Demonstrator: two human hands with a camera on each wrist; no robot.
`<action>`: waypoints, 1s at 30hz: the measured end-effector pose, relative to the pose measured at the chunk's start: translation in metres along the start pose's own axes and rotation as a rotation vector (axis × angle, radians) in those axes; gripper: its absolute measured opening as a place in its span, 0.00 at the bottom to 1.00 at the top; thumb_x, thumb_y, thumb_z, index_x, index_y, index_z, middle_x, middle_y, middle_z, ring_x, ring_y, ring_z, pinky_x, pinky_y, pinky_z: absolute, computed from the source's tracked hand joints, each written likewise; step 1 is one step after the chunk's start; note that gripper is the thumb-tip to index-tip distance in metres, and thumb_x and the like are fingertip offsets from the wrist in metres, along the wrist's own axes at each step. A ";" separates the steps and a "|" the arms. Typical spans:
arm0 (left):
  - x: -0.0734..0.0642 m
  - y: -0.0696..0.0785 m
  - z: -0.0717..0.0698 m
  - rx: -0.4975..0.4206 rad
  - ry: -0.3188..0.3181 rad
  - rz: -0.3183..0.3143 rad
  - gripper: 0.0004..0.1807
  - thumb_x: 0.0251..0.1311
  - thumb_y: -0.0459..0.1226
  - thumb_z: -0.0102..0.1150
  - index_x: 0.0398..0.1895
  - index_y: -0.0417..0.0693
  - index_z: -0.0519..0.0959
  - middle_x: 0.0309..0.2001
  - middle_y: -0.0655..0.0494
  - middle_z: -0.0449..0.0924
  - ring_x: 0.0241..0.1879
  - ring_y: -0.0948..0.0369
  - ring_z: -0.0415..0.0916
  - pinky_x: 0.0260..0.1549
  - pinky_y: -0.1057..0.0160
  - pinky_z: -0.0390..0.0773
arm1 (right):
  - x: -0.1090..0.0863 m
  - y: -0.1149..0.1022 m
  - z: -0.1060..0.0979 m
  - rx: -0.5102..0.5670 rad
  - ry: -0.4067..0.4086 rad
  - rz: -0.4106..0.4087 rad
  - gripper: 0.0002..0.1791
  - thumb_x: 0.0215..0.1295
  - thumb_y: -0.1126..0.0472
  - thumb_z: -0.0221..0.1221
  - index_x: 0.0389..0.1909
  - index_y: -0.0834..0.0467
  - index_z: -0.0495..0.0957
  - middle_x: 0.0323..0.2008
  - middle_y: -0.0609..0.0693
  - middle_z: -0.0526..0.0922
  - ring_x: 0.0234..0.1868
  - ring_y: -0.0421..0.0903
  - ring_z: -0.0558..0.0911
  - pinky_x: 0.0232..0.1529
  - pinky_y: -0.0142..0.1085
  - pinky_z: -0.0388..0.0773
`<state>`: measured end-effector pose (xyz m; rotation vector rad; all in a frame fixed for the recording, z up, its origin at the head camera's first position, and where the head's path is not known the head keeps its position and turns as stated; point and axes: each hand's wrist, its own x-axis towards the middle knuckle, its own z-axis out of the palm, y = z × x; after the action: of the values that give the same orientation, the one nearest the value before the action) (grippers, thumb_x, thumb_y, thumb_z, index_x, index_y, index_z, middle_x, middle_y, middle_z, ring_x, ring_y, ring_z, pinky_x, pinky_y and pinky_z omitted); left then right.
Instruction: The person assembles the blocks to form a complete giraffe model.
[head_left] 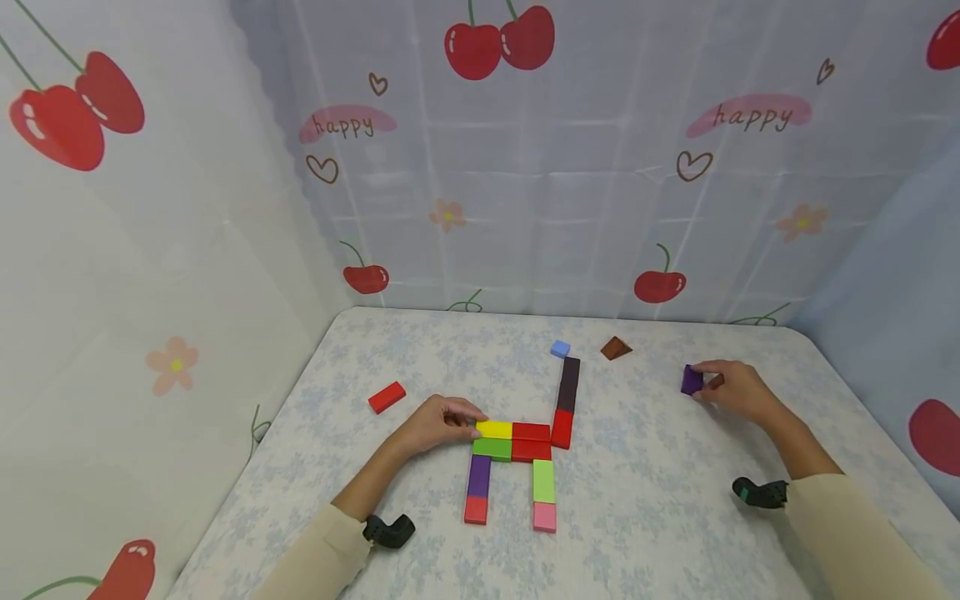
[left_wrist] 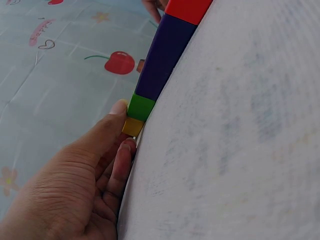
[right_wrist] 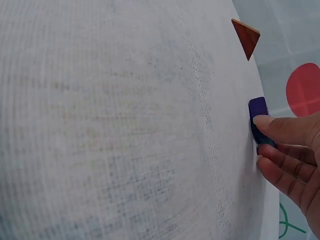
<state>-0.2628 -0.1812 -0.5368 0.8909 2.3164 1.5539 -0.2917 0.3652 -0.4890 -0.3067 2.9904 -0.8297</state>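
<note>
My left hand (head_left: pixel 438 429) is at the left end of a flat block figure, its thumb and finger pinching the yellow block (head_left: pixel 495 430). In the left wrist view, the thumb tip lies alongside the green block (left_wrist: pixel 141 106), which sits against the yellow one. Two red blocks (head_left: pixel 531 451) continue the body; the legs are a purple and red pair and a light green (head_left: pixel 543 482) and pink pair. A dark block (head_left: pixel 569 385) above a red one slants up as a neck. Far to the right, my right hand (head_left: pixel 738 392) pinches a purple block (right_wrist: pixel 258 107) between thumb and fingers.
Around the figure lie a loose red block (head_left: pixel 387 397) at left, a small blue block (head_left: pixel 560 349) by the dark block's top, and a brown triangular block (head_left: pixel 616 348) at the back. A cherry-print curtain (head_left: pixel 525 208) hangs behind the cloth-covered table (head_left: pixel 637 517).
</note>
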 end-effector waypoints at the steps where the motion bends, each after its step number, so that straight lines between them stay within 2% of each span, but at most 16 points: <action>1: 0.000 0.000 0.000 -0.001 0.001 -0.001 0.15 0.59 0.34 0.73 0.50 0.48 0.88 0.47 0.54 0.87 0.33 0.63 0.75 0.33 0.68 0.76 | 0.001 -0.001 0.001 -0.005 0.011 -0.009 0.30 0.60 0.66 0.71 0.60 0.74 0.75 0.43 0.70 0.83 0.38 0.58 0.83 0.33 0.42 0.79; 6: 0.000 -0.002 -0.001 0.001 0.002 -0.015 0.15 0.59 0.34 0.73 0.50 0.50 0.89 0.46 0.57 0.86 0.33 0.63 0.75 0.33 0.68 0.76 | 0.004 -0.012 0.002 0.003 0.047 -0.070 0.30 0.60 0.63 0.72 0.60 0.73 0.76 0.46 0.71 0.83 0.43 0.63 0.84 0.32 0.39 0.77; 12: 0.000 -0.001 -0.001 0.007 -0.001 -0.009 0.15 0.59 0.36 0.73 0.50 0.51 0.89 0.46 0.57 0.86 0.33 0.62 0.76 0.33 0.68 0.77 | 0.009 -0.036 0.001 0.014 0.088 -0.153 0.27 0.61 0.64 0.71 0.59 0.72 0.78 0.54 0.72 0.80 0.45 0.63 0.85 0.32 0.36 0.80; 18: 0.000 -0.003 0.000 -0.001 0.007 -0.010 0.15 0.59 0.34 0.73 0.50 0.48 0.89 0.46 0.54 0.86 0.33 0.63 0.75 0.33 0.68 0.76 | 0.018 -0.062 0.001 0.027 0.110 -0.233 0.26 0.60 0.66 0.71 0.58 0.72 0.78 0.55 0.72 0.80 0.44 0.64 0.85 0.37 0.46 0.84; 22: 0.000 -0.002 0.000 0.003 0.006 -0.013 0.15 0.59 0.31 0.72 0.50 0.44 0.88 0.46 0.52 0.86 0.33 0.64 0.74 0.32 0.69 0.75 | 0.027 -0.077 0.003 0.025 0.116 -0.275 0.26 0.60 0.67 0.72 0.58 0.72 0.78 0.54 0.71 0.81 0.44 0.64 0.85 0.41 0.52 0.84; 27: 0.001 0.003 0.000 0.017 -0.003 -0.011 0.15 0.59 0.30 0.71 0.50 0.40 0.87 0.47 0.47 0.86 0.33 0.62 0.76 0.33 0.68 0.76 | 0.037 -0.095 0.008 0.031 0.130 -0.336 0.26 0.58 0.69 0.72 0.56 0.73 0.79 0.52 0.70 0.82 0.42 0.63 0.85 0.41 0.53 0.84; 30: 0.001 0.005 0.000 0.008 -0.003 -0.006 0.15 0.60 0.31 0.71 0.50 0.40 0.87 0.47 0.48 0.86 0.33 0.62 0.76 0.34 0.68 0.76 | 0.043 -0.106 0.011 0.050 0.103 -0.335 0.26 0.58 0.68 0.72 0.57 0.73 0.79 0.52 0.70 0.81 0.43 0.63 0.85 0.42 0.53 0.84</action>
<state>-0.2620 -0.1787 -0.5327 0.8871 2.3227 1.5402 -0.3140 0.2619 -0.4431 -0.8029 3.0518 -0.9686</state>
